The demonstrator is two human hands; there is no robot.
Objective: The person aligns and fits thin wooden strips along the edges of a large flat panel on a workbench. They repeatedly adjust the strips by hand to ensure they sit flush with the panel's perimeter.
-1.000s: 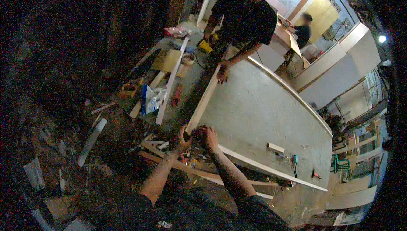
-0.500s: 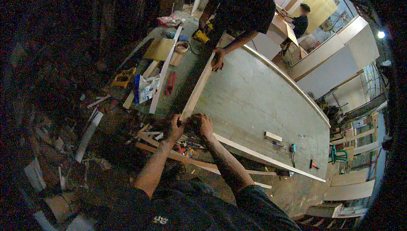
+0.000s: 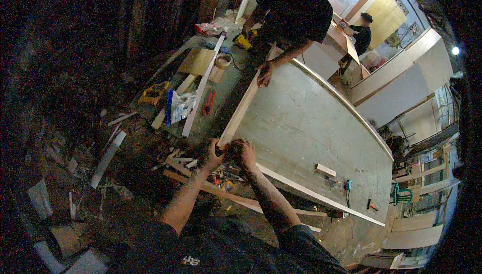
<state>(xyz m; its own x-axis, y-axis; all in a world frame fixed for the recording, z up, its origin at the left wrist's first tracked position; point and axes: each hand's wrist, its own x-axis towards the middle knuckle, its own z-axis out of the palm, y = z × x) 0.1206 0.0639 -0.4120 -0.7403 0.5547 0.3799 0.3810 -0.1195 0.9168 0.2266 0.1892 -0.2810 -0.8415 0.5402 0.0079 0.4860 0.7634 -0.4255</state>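
A large grey-green panel point(image 3: 311, 118) lies flat in front of me, edged with pale wooden strips. At its near left corner my left hand point(image 3: 213, 156) is closed on the end of the left wooden strip point(image 3: 242, 107), with a small dark thing by its fingers. My right hand point(image 3: 244, 154) is closed at the same corner, right beside the left; what its fingers hold is hidden in shadow. From that corner the near wooden strip point(image 3: 306, 189) runs off to the right. Across the panel, a co-worker's hand point(image 3: 265, 73) rests on the far part of the left strip.
Left of the panel stand a yellow power tool point(image 3: 243, 41), a roll of tape point(image 3: 223, 61), red-handled pliers point(image 3: 209, 102) and a plastic bag point(image 3: 179, 106). On the panel lie a wood block point(image 3: 326, 169) and a teal tool point(image 3: 348, 184). Another person point(image 3: 360, 35) works farther back.
The view has shifted slightly, so the scene sits a little to the right and lower. Both my hands stay at the corner, and the co-worker's hand stays on the strip.
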